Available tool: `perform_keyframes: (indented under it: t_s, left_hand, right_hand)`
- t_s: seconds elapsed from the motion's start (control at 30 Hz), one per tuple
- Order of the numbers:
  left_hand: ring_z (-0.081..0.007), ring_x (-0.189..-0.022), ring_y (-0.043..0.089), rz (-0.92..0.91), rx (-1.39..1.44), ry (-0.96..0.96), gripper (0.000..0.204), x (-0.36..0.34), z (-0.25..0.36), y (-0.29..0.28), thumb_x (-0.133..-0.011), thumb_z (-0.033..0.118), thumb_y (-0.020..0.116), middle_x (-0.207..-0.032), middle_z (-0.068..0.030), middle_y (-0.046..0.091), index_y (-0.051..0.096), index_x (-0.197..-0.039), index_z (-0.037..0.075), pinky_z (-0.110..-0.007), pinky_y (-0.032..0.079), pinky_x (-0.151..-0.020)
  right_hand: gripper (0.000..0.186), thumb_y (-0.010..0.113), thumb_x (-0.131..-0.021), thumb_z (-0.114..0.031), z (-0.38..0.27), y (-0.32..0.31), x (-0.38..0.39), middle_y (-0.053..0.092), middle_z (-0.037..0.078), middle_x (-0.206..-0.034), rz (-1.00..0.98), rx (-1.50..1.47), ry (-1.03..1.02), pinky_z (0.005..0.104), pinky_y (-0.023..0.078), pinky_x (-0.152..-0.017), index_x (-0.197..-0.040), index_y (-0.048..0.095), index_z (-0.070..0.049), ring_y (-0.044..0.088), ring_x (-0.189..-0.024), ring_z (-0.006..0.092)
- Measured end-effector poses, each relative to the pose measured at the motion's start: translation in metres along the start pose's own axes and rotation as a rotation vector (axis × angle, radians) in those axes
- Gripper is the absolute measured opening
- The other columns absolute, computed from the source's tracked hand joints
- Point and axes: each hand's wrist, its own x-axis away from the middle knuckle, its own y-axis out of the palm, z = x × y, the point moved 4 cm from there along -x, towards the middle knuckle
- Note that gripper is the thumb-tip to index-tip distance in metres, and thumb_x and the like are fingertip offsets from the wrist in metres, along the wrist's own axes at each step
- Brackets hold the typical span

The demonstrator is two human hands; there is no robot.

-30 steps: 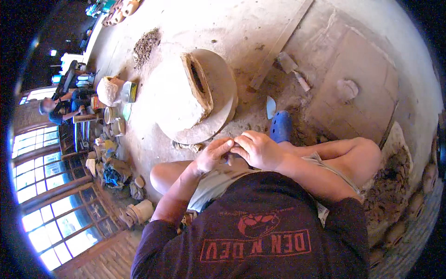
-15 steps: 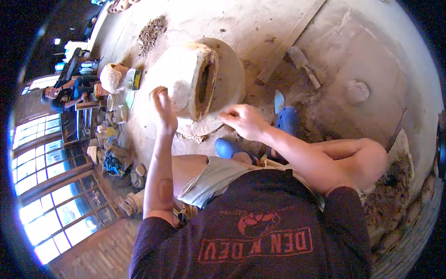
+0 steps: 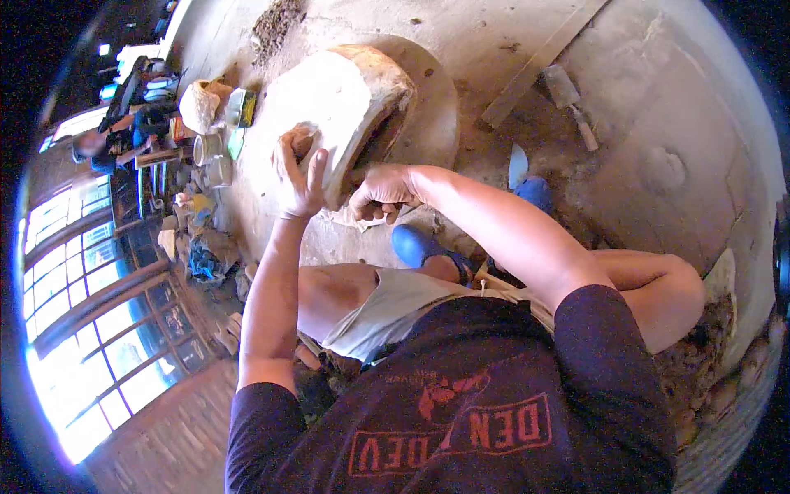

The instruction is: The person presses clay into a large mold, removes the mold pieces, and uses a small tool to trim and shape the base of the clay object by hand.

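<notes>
A large white, plaster-like mould (image 3: 317, 95) with a brown, dark hollow along its right side lies on a round board (image 3: 440, 103). My left hand (image 3: 298, 183) is against its near left side, thumb stretched apart and fingers bent with brownish tips. My right hand (image 3: 385, 188) is at the near end of the hollow, its fingers curled inward; what they hold, if anything, is hidden.
Right of the mould lie a wooden plank (image 3: 539, 66), a trowel (image 3: 569, 103) and a pale blade-like piece (image 3: 518, 165). A blue shoe (image 3: 415, 245) is close below my right hand. Buckets (image 3: 210, 150) stand left; beyond them sits a person (image 3: 103, 152).
My right hand has moved left to the mould's near edge, and its fingers have curled. The left hand has dropped slightly, its thumb now spread. The view has shifted, showing the mould turned slightly.
</notes>
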Motion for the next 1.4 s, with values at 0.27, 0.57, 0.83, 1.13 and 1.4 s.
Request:
perform_keyframes:
  t_s: [0.27,0.57,0.83,1.13,1.4]
  left_hand:
    - [-0.0378,-0.112,0.061,-0.001,-0.05,0.153,0.055,0.002,-0.001,-0.004,-0.102,0.046,0.062,-0.124,-0.0204,0.065,0.059,-0.13,-0.002,-0.048,0.041,-0.107]
    - [-0.0371,-0.1,0.065,0.077,0.148,0.033,0.049,0.004,-0.047,-0.014,-0.095,0.037,0.07,-0.109,-0.0179,0.067,0.06,-0.126,0.001,-0.049,0.05,-0.092]
    - [-0.0371,-0.106,0.065,0.058,-0.211,0.129,0.036,0.001,0.005,-0.017,-0.092,0.036,0.072,-0.107,-0.0137,0.068,0.065,-0.115,0.009,-0.048,0.049,-0.097]
    - [-0.0412,-0.115,0.062,0.041,-0.106,0.058,0.047,0.012,0.01,-0.031,-0.099,0.048,0.062,-0.112,-0.0192,0.065,0.06,-0.116,0.004,-0.052,0.04,-0.114]
    - [-0.0402,-0.111,0.062,0.078,-0.096,0.068,0.046,0.014,0.009,-0.035,-0.099,0.047,0.063,-0.107,-0.0191,0.065,0.058,-0.112,0.003,-0.051,0.042,-0.108]
  right_hand:
    - [0.012,0.078,-0.079,-0.014,-0.007,-0.002,0.004,0.063,0.001,-0.067,0.145,-0.018,-0.019,0.0274,0.042,-0.043,-0.087,0.076,-0.007,0.053,-0.052,0.0091]
    - [0.026,0.074,-0.092,-0.021,-0.021,0.0,0.014,0.069,0.005,-0.08,0.512,0.121,-0.346,0.029,0.053,-0.061,-0.11,0.075,-0.001,0.065,-0.07,0.0128]
    - [0.023,0.068,-0.103,-0.021,0.034,-0.01,0.039,0.07,0.001,-0.091,0.783,0.015,-0.526,0.0272,0.051,-0.075,-0.113,0.074,-0.001,0.064,-0.08,0.011]
    - [0.024,0.074,-0.099,-0.01,0.051,0.025,0.054,0.075,0.006,-0.099,0.748,0.122,-0.447,0.0282,0.056,-0.078,-0.119,0.072,0.004,0.069,-0.082,0.0126]
    - [0.026,0.076,-0.099,-0.015,0.07,0.046,0.073,0.076,0.008,-0.093,0.841,0.128,-0.386,0.0315,0.058,-0.062,-0.113,0.07,0.005,0.07,-0.071,0.015]
